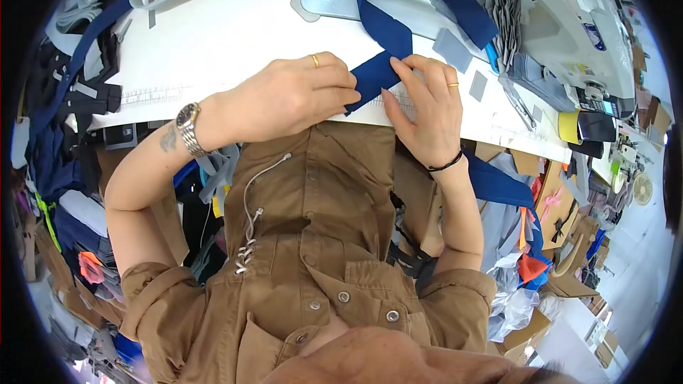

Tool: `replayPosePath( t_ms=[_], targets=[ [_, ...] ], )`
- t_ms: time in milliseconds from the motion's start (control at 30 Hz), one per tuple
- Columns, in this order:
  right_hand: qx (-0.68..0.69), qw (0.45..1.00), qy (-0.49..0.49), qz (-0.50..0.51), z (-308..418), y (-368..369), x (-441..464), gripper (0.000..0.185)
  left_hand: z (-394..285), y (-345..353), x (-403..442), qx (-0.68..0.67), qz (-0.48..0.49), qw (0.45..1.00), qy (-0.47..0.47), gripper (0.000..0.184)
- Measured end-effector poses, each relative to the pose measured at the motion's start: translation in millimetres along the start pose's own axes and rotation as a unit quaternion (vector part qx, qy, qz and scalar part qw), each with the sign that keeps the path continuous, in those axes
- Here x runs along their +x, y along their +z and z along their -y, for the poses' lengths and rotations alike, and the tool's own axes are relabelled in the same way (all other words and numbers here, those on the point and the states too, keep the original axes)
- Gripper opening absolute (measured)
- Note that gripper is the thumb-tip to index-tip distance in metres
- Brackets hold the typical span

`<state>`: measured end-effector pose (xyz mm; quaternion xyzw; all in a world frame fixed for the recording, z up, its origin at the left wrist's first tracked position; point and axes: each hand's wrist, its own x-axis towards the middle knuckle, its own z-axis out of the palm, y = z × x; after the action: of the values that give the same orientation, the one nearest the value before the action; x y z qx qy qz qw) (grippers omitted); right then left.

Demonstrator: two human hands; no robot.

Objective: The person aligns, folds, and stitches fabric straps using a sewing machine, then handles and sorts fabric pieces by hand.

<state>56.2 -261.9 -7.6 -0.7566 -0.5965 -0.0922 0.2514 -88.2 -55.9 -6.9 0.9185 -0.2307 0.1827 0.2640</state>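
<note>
White table (213,35): crowded along its far side, printed ruler marks near the front edge, a sewing machine (576,50) at upper right.
Blue strip (376,78): a short end lies slantwise between the hands, upper centre of the frame; above them it bends sharply and loops off to the right.
Left hand (288,96): fingers curled together over the strip's lower left end; its thumb is hidden, so from where I stand I can't tell pinching from pressing.
Right hand (427,99): thumb and forefinger spread, their tips at opposite edges of the strip.
Sharp bend: probably the weak spot; any twist there could run down and skew the cloth.
Loose loop: near the grey pieces (452,50), so a tug might drag them along.
Light touch: if the fingertips bear too softly, I'd guess the slick-looking cloth slides off line.
Tweezers (518,103): right of the hands, where a sleeve or cloth could catch.
</note>
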Motion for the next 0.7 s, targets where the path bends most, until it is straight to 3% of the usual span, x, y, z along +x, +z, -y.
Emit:
replayPosePath(
  t_ms=[167, 267, 367, 400, 500, 533, 600, 700],
  targets=[
    [-0.001, 1.000, 0.002, 0.013, 0.1, -2.2, -0.3, 0.039, 2.5, -11.9, 6.3, 0.033, 0.072, 0.997, 0.026, 0.025],
    [-0.036, 0.996, -0.079, 0.000, 11.0, -8.2, 15.9, 0.030, 1.9, -13.5, 14.6, 0.086, 0.114, 0.986, 0.080, 0.018],
    [-0.060, 0.980, -0.186, 0.035, 17.3, -2.8, 47.9, 0.018, 0.2, -2.6, 11.5, 0.133, 0.038, 0.984, 0.116, 0.010],
    [-0.045, 0.982, -0.179, 0.033, 12.8, 1.9, 56.4, 0.016, 2.8, 3.5, 8.5, 0.105, 0.021, 0.985, 0.135, 0.009],
    [-0.170, 0.966, -0.193, 0.033, -13.0, 6.3, 65.6, 0.015, -16.2, 5.1, -0.5, 0.077, 0.025, 0.987, 0.136, 0.011],
    [-0.204, 0.968, -0.139, 0.052, -21.8, -1.5, 60.5, 0.014, -18.0, 4.1, -3.6, 0.043, -0.018, 0.993, 0.107, 0.008],
    [-0.251, 0.967, -0.040, -0.004, -30.3, -24.2, 50.7, 0.023, -12.6, -12.9, -4.8, -0.050, -0.084, 0.995, -0.014, 0.006],
    [-0.316, 0.947, 0.057, 0.012, -43.8, -54.4, 20.2, 0.025, 9.7, -24.9, -3.2, -0.214, -0.158, 0.937, -0.228, 0.004]
  ],
)
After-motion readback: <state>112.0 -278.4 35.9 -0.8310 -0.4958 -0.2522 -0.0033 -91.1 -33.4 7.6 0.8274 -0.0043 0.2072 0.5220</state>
